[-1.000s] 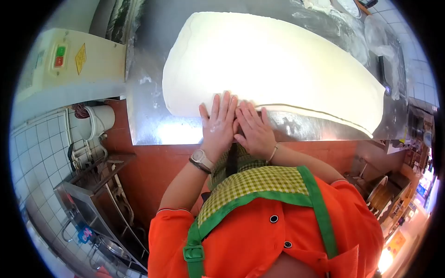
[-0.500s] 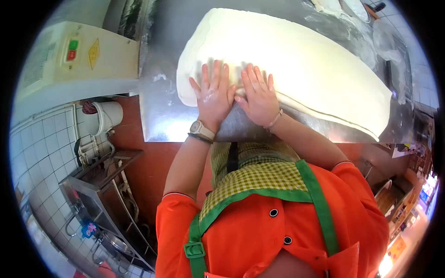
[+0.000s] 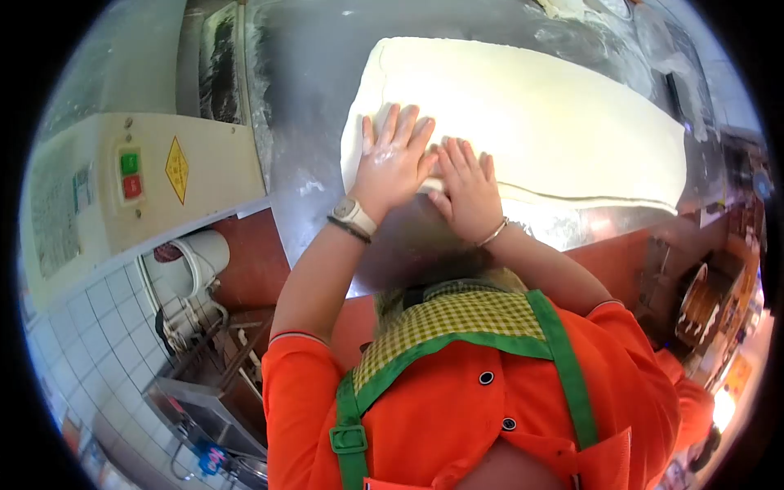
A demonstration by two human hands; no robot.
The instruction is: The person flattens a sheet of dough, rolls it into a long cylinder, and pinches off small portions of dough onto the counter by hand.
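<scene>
A broad, pale sheet of dough [image 3: 555,122] lies on the metal worktop [image 3: 306,122], its layered edge showing along the near side. My left hand [image 3: 394,170] presses flat on the dough's near left part, fingers spread, with a white smear of flour on its back. Beside it my right hand [image 3: 474,196] also rests flat on the dough's near edge, fingers stretched out and fairly close together. The thumbs are close to each other, and neither hand grips anything.
A machine housing [image 3: 106,188] with a green and a red button stands left of the worktop. Below it are a white bucket [image 3: 208,253] and a metal stand [image 3: 204,400]. Flour and dough scraps [image 3: 572,8] lie at the far right. Another orange sleeve [image 3: 692,408] shows at lower right.
The view has turned slightly, so the worktop and machine appear shifted. Both hands stay flat on the dough, and the right hand sits slightly lower in view, at the dough's near edge.
</scene>
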